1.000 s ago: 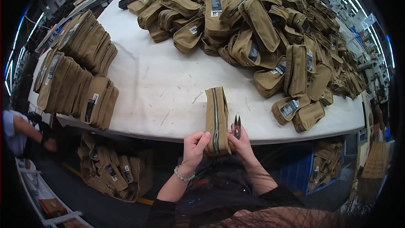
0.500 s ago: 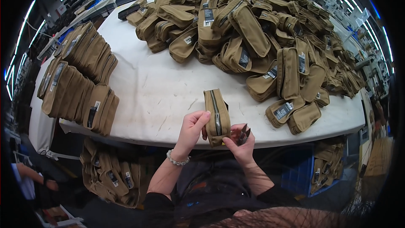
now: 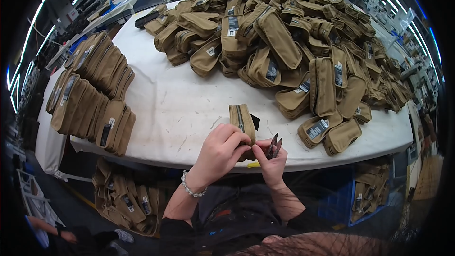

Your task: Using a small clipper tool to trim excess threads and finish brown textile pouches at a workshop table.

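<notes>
A tan zippered pouch [image 3: 234, 114] stands near the table's front edge, its dark zipper facing up and a black tag sticking out on its right. My left hand [image 3: 219, 148] bends over its near end, thumb and fingertips pinched together there. What lies between those fingertips is too small to tell. Against the same end presses the thumb of my right hand [image 3: 272, 167]. That hand also keeps a pair of dark thread snips [image 3: 276, 146] in its fingers, pointed blades upward and apart. My left fingers hide the pouch's near part.
A large heap of tan pouches [image 3: 279, 38] covers the far and right side of the white table [image 3: 161, 109]. Upright rows of pouches [image 3: 78, 109] stand at left. Below the table are a filled box [image 3: 128, 199] and a blue crate [image 3: 353, 204]. A person's arm [image 3: 47, 227] shows lower left.
My left hand has moved from the pouch's left side over to its near end and pinched there. The snips have turned more upright. The pouch has shifted slightly.
</notes>
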Demonstrator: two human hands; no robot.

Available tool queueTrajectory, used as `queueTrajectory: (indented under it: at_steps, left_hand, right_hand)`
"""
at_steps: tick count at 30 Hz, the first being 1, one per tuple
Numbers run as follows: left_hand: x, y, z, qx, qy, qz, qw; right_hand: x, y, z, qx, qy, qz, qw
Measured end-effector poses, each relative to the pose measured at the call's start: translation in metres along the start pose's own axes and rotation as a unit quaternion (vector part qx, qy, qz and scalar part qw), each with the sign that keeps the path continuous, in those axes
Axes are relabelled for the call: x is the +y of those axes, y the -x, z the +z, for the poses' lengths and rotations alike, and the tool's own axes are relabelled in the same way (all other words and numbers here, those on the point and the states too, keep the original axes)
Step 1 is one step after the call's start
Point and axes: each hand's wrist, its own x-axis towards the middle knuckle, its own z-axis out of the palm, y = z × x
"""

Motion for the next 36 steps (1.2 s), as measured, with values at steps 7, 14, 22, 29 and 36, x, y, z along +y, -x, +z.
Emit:
queueTrajectory:
  at_steps: [7, 14, 22, 29, 36]
  left_hand:
    - [0.001, -0.008, 0.0, -0.028, -0.039, 0.02, 0.999]
    - [-0.012, -0.015, 0.001, -0.019, -0.053, 0.016, 0.998]
    - [-0.022, -0.015, -0.003, -0.019, 0.007, -0.005, 1.0]
    - [-0.019, -0.01, -0.017, -0.075, 0.046, -0.039, 0.995]
    - [0.006, 0.029, -0.029, -0.237, 0.061, 0.074, 0.967]
  right_hand:
    - [-0.007, -0.007, 0.001, 0.0, 0.001, 0.024, 1.0]
    - [-0.016, -0.032, -0.016, -0.019, 0.099, -0.07, 0.992]
    - [-0.047, -0.05, -0.027, -0.075, 0.431, -0.307, 0.845]
    - [-0.032, -0.042, -0.019, -0.115, 0.216, -0.022, 0.969]
    - [-0.011, -0.035, -0.01, -0.081, 0.132, 0.019, 0.988]
